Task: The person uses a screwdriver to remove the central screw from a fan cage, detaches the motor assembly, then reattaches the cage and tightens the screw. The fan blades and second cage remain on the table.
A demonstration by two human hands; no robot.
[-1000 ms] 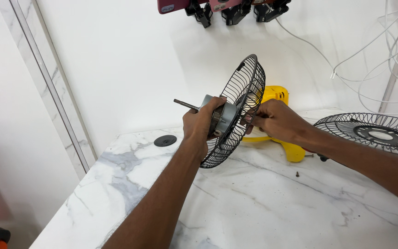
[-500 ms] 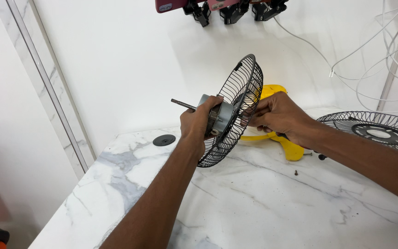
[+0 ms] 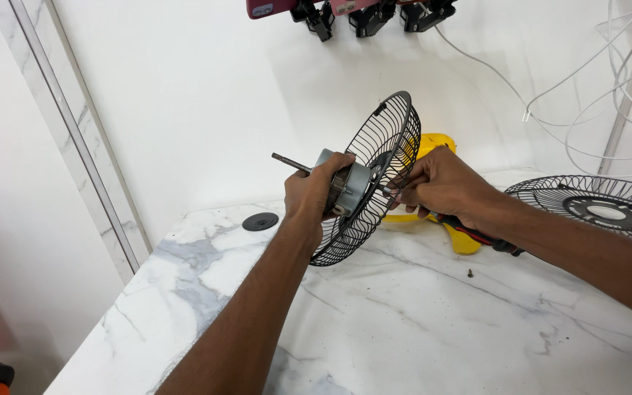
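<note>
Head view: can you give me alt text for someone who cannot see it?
Left hand grips a grey fan motor against a black wire fan guard, held above a white marble table. Right hand works a screwdriver at the guard's other side; a second guard lies at right.

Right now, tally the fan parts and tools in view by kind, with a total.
Wire grilles: 2, one held, one lying flat
Motor: 1, in the left hand
Yellow fan body: 1
Tool: 1, in the right hand
Loose screw: 1
Total: 6
</note>
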